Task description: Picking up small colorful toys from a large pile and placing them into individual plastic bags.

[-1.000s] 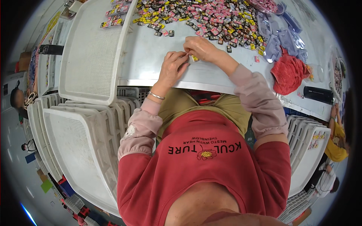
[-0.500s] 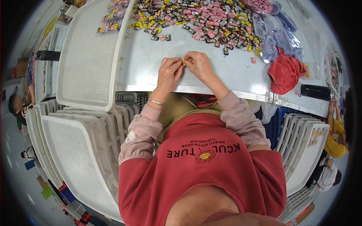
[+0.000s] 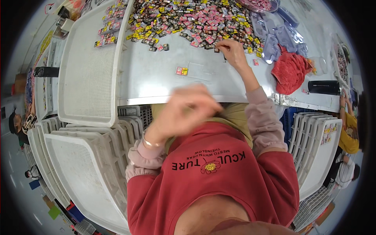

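I can't tell either grip — right hand [image 3: 235, 56] at the pile's [image 3: 203, 20] edge, blurred left hand [image 3: 181, 111] between pile and lettered shirt [image 3: 223, 181].

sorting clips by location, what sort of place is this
Probably a small factory or packing workshop: a heap of small colourful pieces lies on a long worktable, many white trays flank the person, and someone in yellow is nearby.

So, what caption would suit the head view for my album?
Right hand at the edge of a colourful heap of small pieces, left hand blurred, white mesh tray alongside.
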Demonstrator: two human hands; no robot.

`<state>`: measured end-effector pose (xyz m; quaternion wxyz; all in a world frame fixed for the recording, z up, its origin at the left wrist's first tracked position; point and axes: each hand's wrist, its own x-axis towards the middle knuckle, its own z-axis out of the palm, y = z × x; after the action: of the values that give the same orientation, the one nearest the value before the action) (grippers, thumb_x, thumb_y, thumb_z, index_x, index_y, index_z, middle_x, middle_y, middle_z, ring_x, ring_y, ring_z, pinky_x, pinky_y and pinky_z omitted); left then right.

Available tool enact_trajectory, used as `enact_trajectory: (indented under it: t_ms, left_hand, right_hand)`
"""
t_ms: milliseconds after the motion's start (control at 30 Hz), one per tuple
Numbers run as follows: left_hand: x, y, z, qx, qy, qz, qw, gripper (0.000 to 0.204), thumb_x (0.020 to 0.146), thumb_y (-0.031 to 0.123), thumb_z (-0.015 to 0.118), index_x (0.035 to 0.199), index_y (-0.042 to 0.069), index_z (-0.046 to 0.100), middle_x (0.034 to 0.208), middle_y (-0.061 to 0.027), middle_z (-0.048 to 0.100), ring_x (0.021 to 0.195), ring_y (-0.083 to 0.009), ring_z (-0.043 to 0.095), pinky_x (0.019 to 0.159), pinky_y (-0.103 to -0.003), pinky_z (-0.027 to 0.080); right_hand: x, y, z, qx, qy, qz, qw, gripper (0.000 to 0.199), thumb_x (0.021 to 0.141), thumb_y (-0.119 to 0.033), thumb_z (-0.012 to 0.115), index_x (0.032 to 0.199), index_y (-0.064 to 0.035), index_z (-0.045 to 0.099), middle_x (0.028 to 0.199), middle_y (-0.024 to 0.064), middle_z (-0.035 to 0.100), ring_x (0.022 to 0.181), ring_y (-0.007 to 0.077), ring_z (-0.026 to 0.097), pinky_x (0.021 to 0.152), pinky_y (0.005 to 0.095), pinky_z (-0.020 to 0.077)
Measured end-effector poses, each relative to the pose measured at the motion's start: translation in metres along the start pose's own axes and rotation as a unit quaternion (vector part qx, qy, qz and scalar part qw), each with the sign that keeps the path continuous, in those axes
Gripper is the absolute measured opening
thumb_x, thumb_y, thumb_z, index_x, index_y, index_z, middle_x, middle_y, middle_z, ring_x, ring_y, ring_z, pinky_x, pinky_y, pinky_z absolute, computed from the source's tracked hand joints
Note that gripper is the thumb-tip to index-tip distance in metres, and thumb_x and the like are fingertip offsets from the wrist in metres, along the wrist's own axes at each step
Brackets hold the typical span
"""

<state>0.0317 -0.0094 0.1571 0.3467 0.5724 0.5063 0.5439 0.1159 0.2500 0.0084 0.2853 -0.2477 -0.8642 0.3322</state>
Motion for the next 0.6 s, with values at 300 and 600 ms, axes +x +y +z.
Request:
enact_trajectory:
  t_ms: [300, 600]
  left_hand:
    - [0.01, 0.109, 0.109, -0.113, -0.223, 0.349, 0.903, 0.039, 0.069, 0.034, 0.06, 0.092, 0.002, 0.054, 0.091, -0.0076, 0.049, 0.086, -0.0254, 0.046, 0.074, -0.037, 0.034]
    - [-0.004, 0.089, 0.068, -0.065, -0.25, 0.201, 0.945, 0.068, 0.073, 0.032, 0.057, 0.127, -0.007, 0.045, 0.109, -0.0139, 0.05, 0.107, -0.0293, 0.047, 0.089, -0.043, 0.033]
  right_hand:
    - [0.018, -0.012, 0.019, -0.206, -0.113, -0.028, 0.972, 0.03, 0.072, -0.012, 0.07, 0.101, -0.0077, 0.065, 0.096, 0.0137, 0.059, 0.091, 0.0323, 0.058, 0.077, 0.0427, 0.0487]
    - [0.019, -0.016, 0.035, -0.18, -0.094, -0.1, 0.974, 0.029, 0.069, -0.011, 0.072, 0.096, -0.0054, 0.064, 0.089, 0.0132, 0.063, 0.092, 0.0326, 0.059, 0.079, 0.0417, 0.0484]
